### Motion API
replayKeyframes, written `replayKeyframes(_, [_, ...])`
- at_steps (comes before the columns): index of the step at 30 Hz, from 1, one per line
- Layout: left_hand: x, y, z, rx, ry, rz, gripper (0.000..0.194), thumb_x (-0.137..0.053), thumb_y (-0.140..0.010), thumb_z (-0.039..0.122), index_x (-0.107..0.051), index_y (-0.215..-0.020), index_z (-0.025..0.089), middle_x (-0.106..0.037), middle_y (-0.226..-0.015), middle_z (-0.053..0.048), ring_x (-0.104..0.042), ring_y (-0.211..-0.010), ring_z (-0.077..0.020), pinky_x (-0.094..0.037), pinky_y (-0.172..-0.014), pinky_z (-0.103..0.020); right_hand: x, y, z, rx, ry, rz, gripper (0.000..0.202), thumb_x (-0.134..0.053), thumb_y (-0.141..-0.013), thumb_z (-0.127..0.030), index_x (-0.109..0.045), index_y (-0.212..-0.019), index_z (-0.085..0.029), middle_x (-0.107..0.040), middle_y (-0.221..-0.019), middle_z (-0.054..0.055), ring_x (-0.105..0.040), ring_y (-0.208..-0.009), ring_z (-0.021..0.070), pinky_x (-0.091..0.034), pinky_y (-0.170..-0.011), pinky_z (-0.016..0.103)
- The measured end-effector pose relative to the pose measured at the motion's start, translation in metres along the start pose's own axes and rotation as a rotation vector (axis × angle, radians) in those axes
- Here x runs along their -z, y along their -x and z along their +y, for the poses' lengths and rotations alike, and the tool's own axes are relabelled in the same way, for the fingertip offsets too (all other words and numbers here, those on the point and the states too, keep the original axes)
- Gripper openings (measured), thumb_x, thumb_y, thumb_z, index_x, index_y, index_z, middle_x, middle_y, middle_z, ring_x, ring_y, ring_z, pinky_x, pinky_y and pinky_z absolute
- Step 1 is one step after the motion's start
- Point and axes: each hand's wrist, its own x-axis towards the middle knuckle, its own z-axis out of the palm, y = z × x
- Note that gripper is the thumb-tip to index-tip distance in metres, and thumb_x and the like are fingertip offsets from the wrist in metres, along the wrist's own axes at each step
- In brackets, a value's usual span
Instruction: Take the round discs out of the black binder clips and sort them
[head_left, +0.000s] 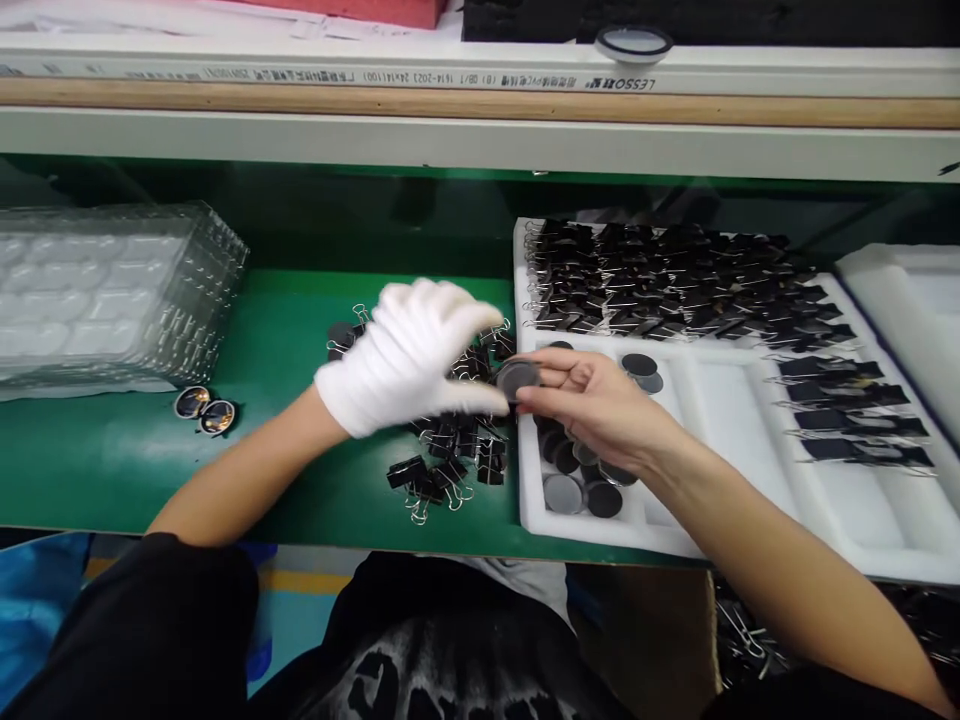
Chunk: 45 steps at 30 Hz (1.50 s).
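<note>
My left hand point(416, 360), in a white glove, is above the black binder clips point(450, 470) on the green table, its thumb and fingers spread apart with nothing between them. My bare right hand point(592, 400) pinches a round grey disc point(517, 380) between thumb and fingers, just right of the gloved hand. Below the right hand, loose dark and grey discs point(564, 493) lie in a compartment of the white foam tray point(532, 515). Rows of black clips point(660, 275) fill the tray's back part, and several more point(855, 410) lie at its right.
Stacked clear plastic trays point(105, 300) stand at the left, with two small round metal-rimmed parts point(205, 410) in front. A white ledge point(300, 140) crosses behind, bearing a round ring point(634, 42). Another white foam tray point(900, 265) is at far right.
</note>
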Motion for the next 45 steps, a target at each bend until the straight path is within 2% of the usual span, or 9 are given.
replayKeyframes(3, [0.009,-0.005,-0.038,0.271,-0.021,-0.062,0.041,-0.049,-0.103,0.052,-0.073,-0.116,0.021,-0.073,-0.107,-0.010,-0.067,-0.104,-0.0299,-0.044,-0.095,-0.047,0.010,-0.004,-0.001,0.033,-0.098,0.132,0.035,-0.099,-0.069,-0.036,-0.084,-0.098,-0.023,-0.082,-0.097,0.004,-0.074,-0.083,0.0148,-0.066,-0.083,0.031])
replayKeyframes(6, [0.008,-0.010,-0.059,0.341,-0.083,-0.261,0.038,-0.044,-0.104,0.042,-0.076,-0.104,0.021,-0.073,-0.101,-0.009,-0.069,-0.096,-0.0282,-0.046,-0.093,-0.045,0.017,-0.006,0.002,0.062,-0.103,0.174,0.035,-0.101,-0.067,-0.038,-0.084,-0.094,-0.023,-0.080,-0.092,0.003,-0.072,-0.079,0.0141,-0.066,-0.077,0.029])
replayKeyframes(16, [-0.051,-0.064,-0.060,0.363,-0.042,-0.476,0.048,-0.051,-0.098,0.056,-0.072,-0.076,0.018,-0.062,-0.065,-0.006,-0.067,-0.074,-0.0261,-0.046,-0.081,-0.039,0.017,-0.005,0.013,0.077,-0.076,0.105,0.033,-0.097,-0.072,-0.042,-0.082,-0.094,-0.023,-0.080,-0.102,0.006,-0.072,-0.087,0.0166,-0.066,-0.080,0.032])
replayKeyframes(24, [-0.009,-0.038,0.002,0.162,0.295,0.054,0.038,-0.053,-0.098,0.038,-0.053,-0.064,0.021,-0.052,-0.058,0.002,-0.046,-0.054,-0.0120,-0.037,-0.060,-0.030,0.016,0.000,0.011,0.237,-0.062,-0.034,0.026,-0.095,-0.076,-0.036,-0.086,-0.099,-0.030,-0.074,-0.128,0.005,-0.073,-0.089,0.0147,-0.066,-0.079,0.033])
replayKeyframes(27, [0.005,-0.024,0.024,0.054,0.277,0.034,0.039,-0.053,-0.098,0.042,-0.050,-0.065,0.022,-0.053,-0.058,0.003,-0.046,-0.052,-0.0105,-0.034,-0.057,-0.028,0.013,0.004,0.012,0.411,0.045,-0.060,0.018,-0.090,-0.082,-0.031,-0.087,-0.100,-0.031,-0.077,-0.102,0.003,-0.071,-0.078,0.0145,-0.065,-0.076,0.034])
replayKeyframes(31, [0.013,-0.018,0.027,0.148,0.256,0.030,0.035,-0.069,-0.082,0.054,-0.053,-0.078,0.023,-0.051,-0.060,0.006,-0.042,-0.050,-0.0094,-0.032,-0.053,-0.026,0.012,0.008,0.014,0.657,0.329,-0.072,0.017,-0.082,-0.089,-0.026,-0.087,-0.105,-0.029,-0.076,-0.083,0.003,-0.067,-0.071,0.0168,-0.059,-0.065,0.033])
replayKeyframes(36, [0.014,-0.014,0.022,0.033,0.329,-0.143,0.046,-0.071,-0.078,0.053,-0.037,-0.065,0.024,-0.035,-0.051,0.009,-0.029,-0.046,-0.0075,-0.025,-0.047,-0.025,0.016,0.008,0.011,0.808,0.393,-0.177,0.020,-0.077,-0.091,-0.017,-0.087,-0.105,-0.026,-0.082,-0.092,0.005,-0.075,-0.080,0.0195,-0.063,-0.074,0.034])
replayKeyframes(41, [0.012,-0.010,0.018,0.046,0.429,-0.049,0.046,-0.068,-0.085,0.040,-0.033,-0.060,0.022,-0.029,-0.050,0.009,-0.024,-0.047,-0.0054,-0.022,-0.046,-0.024,0.016,0.006,0.010,0.618,0.158,-0.153,0.021,-0.088,-0.082,-0.019,-0.087,-0.101,-0.028,-0.080,-0.116,0.006,-0.078,-0.093,0.0194,-0.067,-0.080,0.032])
replayKeyframes(45, [0.013,-0.009,0.012,0.256,0.547,-0.103,0.045,-0.064,-0.088,0.039,-0.038,-0.057,0.020,-0.031,-0.051,0.007,-0.027,-0.048,-0.0054,-0.022,-0.045,-0.023,0.013,0.002,0.011,0.383,-0.201,0.055,0.017,-0.093,-0.081,-0.034,-0.085,-0.096,-0.031,-0.081,-0.100,0.001,-0.077,-0.087,0.0151,-0.070,-0.083,0.033])
